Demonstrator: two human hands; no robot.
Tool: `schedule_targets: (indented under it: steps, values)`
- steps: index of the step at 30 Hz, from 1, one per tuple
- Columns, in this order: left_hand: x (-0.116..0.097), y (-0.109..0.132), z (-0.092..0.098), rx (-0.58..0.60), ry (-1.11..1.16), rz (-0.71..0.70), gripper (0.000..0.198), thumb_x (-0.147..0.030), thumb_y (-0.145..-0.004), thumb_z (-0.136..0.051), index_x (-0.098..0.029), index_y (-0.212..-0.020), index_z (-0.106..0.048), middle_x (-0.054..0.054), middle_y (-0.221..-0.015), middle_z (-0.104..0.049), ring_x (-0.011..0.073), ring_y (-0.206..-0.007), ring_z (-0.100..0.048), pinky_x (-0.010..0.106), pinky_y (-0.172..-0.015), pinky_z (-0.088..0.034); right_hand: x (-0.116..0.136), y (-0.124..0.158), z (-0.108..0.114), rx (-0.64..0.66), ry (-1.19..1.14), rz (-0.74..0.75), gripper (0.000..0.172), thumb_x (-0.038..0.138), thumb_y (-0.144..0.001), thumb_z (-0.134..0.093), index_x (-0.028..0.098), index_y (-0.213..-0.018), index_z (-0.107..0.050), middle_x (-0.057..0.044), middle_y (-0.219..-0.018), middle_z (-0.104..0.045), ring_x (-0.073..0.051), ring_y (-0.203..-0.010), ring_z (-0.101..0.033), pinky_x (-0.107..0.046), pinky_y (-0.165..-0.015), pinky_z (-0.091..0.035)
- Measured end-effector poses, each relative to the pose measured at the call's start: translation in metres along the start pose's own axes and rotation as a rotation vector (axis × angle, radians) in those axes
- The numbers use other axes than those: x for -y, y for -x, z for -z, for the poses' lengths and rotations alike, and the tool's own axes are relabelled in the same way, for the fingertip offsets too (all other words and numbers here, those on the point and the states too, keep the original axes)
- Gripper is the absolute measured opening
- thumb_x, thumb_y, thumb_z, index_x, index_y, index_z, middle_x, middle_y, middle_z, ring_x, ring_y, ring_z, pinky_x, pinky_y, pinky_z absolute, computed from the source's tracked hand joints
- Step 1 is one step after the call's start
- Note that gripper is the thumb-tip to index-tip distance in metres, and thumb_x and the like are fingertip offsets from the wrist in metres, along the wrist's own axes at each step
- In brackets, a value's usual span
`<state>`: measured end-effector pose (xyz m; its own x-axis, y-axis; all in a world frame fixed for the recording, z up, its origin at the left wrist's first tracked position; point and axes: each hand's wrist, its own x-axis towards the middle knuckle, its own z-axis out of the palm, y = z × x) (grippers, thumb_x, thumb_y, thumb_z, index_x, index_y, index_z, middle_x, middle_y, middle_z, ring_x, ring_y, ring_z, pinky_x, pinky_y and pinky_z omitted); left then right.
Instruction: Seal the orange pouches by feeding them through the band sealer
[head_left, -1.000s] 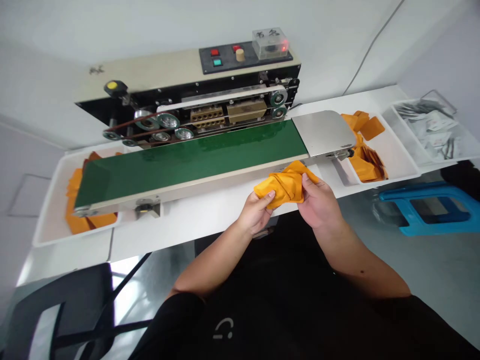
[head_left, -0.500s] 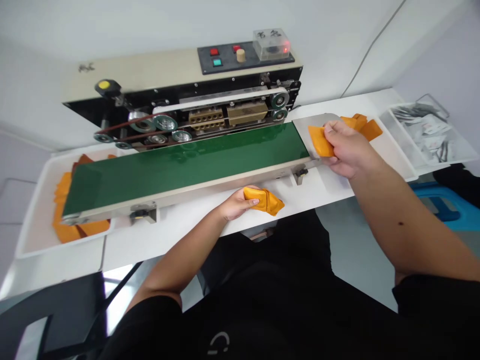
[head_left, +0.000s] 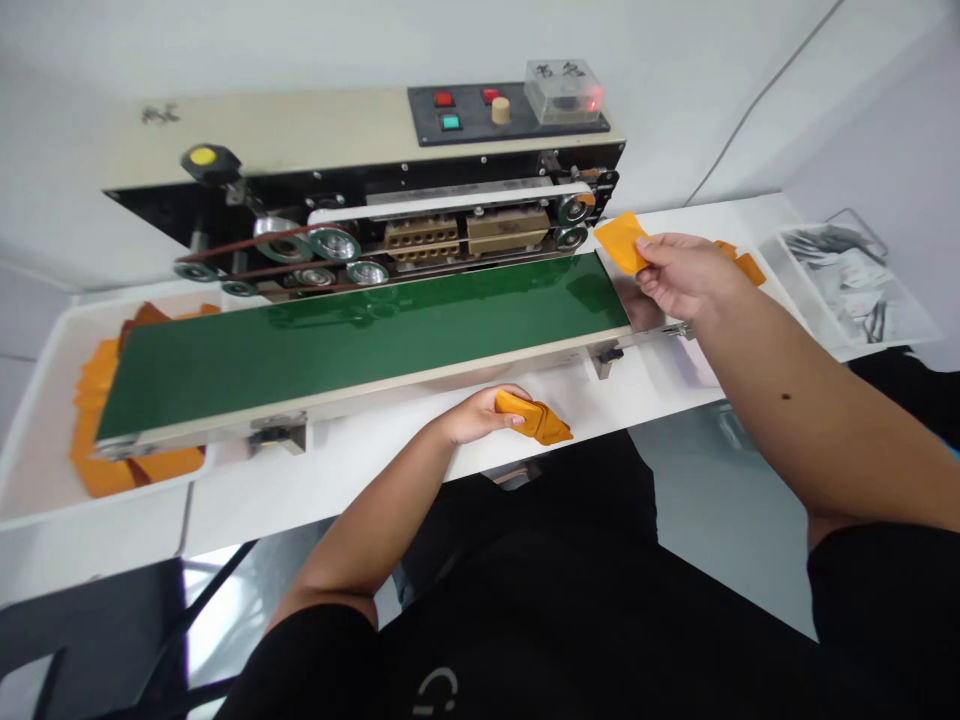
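My right hand (head_left: 682, 272) pinches one small orange packet (head_left: 622, 243) by its edge. This packet is raised at the right end of the band sealing machine (head_left: 300, 130), close to the rollers. Lower down, my left hand (head_left: 484, 415) is closed on several orange packets (head_left: 536, 418), held in front of the green conveyor belt (head_left: 360, 330) near the table's front edge. The belt runs below the machine's rollers and heating blocks, and nothing lies on it. More orange packets (head_left: 746, 265) lie partly hidden behind my right wrist.
At the left end of the belt stands a white bin (head_left: 37, 440) with orange packets inside. A clear tray (head_left: 911, 310) of silvery sachets stands at the far right. Knobs and buttons sit on the black control panel (head_left: 469, 120). A black chair (head_left: 97, 620) is at lower left.
My right hand has moved its packet up and left, toward the machine's right-end rollers. The left hand stays almost in place with its packets. The view has shifted slightly.
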<state>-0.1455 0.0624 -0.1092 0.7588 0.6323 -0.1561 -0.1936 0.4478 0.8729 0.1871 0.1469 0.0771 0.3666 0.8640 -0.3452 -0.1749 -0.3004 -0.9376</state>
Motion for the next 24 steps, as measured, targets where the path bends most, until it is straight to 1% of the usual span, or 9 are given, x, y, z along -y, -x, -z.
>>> schedule_targets:
  steps: [2,6,9,12,16,18,20,22,24]
  values:
    - [0.000,-0.001,0.000,0.003,0.000,-0.010,0.044,-0.037,-0.076,-0.104,-0.022,-0.112,-0.084,0.012,-0.110,-0.084,0.0240,-0.095,-0.081,0.035,-0.083,-0.069,-0.003,-0.006,-0.008,-0.022,-0.032,0.010,0.030,0.010,-0.106,-0.069,0.019,-0.081,-0.057,0.001,-0.070,-0.062,-0.006,-0.048,-0.052,-0.012,-0.042,-0.046]
    - [-0.002,-0.001,-0.002,0.007,-0.032,-0.040,0.044,-0.040,-0.075,-0.104,-0.023,-0.111,-0.084,0.012,-0.109,-0.084,0.0236,-0.092,-0.080,0.036,-0.082,-0.069,-0.010,-0.016,-0.021,-0.035,-0.104,0.022,0.022,0.012,-0.101,-0.071,0.021,-0.088,-0.056,-0.001,-0.075,-0.069,-0.010,-0.055,-0.062,-0.015,-0.045,-0.052]
    - [-0.004,-0.001,-0.003,0.003,-0.052,-0.046,0.044,-0.042,-0.074,-0.104,-0.024,-0.110,-0.085,0.012,-0.107,-0.084,0.0241,-0.090,-0.080,0.036,-0.080,-0.067,-0.013,-0.018,-0.028,-0.011,-0.061,0.022,0.021,0.013,-0.102,-0.070,0.021,-0.088,-0.057,-0.002,-0.075,-0.071,-0.010,-0.051,-0.061,-0.018,-0.044,-0.051]
    - [-0.005,-0.001,-0.004,-0.014,-0.047,-0.008,0.047,-0.045,-0.072,-0.105,-0.024,-0.108,-0.085,0.012,-0.108,-0.083,0.0252,-0.092,-0.079,0.038,-0.082,-0.066,-0.012,-0.016,-0.036,-0.017,-0.031,0.009,0.021,0.010,-0.103,-0.067,0.020,-0.088,-0.057,-0.004,-0.075,-0.072,-0.010,-0.049,-0.059,-0.018,-0.044,-0.050]
    - [-0.006,-0.001,-0.004,-0.022,-0.037,0.020,0.053,-0.046,-0.067,-0.108,-0.023,-0.108,-0.084,0.012,-0.107,-0.083,0.0257,-0.092,-0.078,0.040,-0.082,-0.066,-0.006,-0.010,-0.046,0.051,0.013,-0.018,0.021,0.013,-0.102,-0.074,0.020,-0.089,-0.059,-0.003,-0.071,-0.071,-0.009,-0.047,-0.058,-0.017,-0.042,-0.049]
    - [-0.005,-0.001,-0.004,-0.005,-0.041,0.004,0.050,-0.045,-0.070,-0.106,-0.023,-0.109,-0.084,0.012,-0.106,-0.083,0.0246,-0.091,-0.078,0.038,-0.082,-0.066,-0.003,-0.003,-0.046,0.076,0.055,-0.006,0.021,0.018,-0.102,-0.078,0.020,-0.091,-0.060,-0.003,-0.072,-0.071,-0.009,-0.046,-0.058,-0.017,-0.041,-0.048]
    - [-0.005,-0.001,-0.004,0.010,-0.046,-0.029,0.046,-0.044,-0.074,-0.104,-0.023,-0.110,-0.083,0.012,-0.105,-0.083,0.0233,-0.090,-0.078,0.036,-0.080,-0.066,-0.002,0.009,-0.041,0.067,0.097,0.045,0.020,0.024,-0.100,-0.082,0.021,-0.095,-0.062,-0.003,-0.077,-0.073,-0.009,-0.047,-0.060,-0.016,-0.040,-0.047]
    - [-0.004,-0.001,-0.003,0.021,-0.048,-0.060,0.044,-0.043,-0.076,-0.103,-0.023,-0.111,-0.084,0.012,-0.104,-0.084,0.0228,-0.088,-0.079,0.035,-0.078,-0.066,-0.008,0.029,-0.031,0.042,0.123,0.140,0.021,0.028,-0.099,-0.084,0.023,-0.100,-0.064,-0.003,-0.084,-0.076,-0.009,-0.048,-0.061,-0.017,-0.039,-0.044]
    - [-0.003,-0.001,-0.003,0.028,-0.046,-0.081,0.044,-0.043,-0.076,-0.103,-0.023,-0.111,-0.084,0.012,-0.104,-0.084,0.0232,-0.088,-0.079,0.035,-0.078,-0.067,-0.024,0.059,-0.016,0.030,0.134,0.254,0.020,0.031,-0.098,-0.083,0.023,-0.104,-0.066,-0.003,-0.087,-0.076,-0.010,-0.048,-0.061,-0.018,-0.038,-0.041]
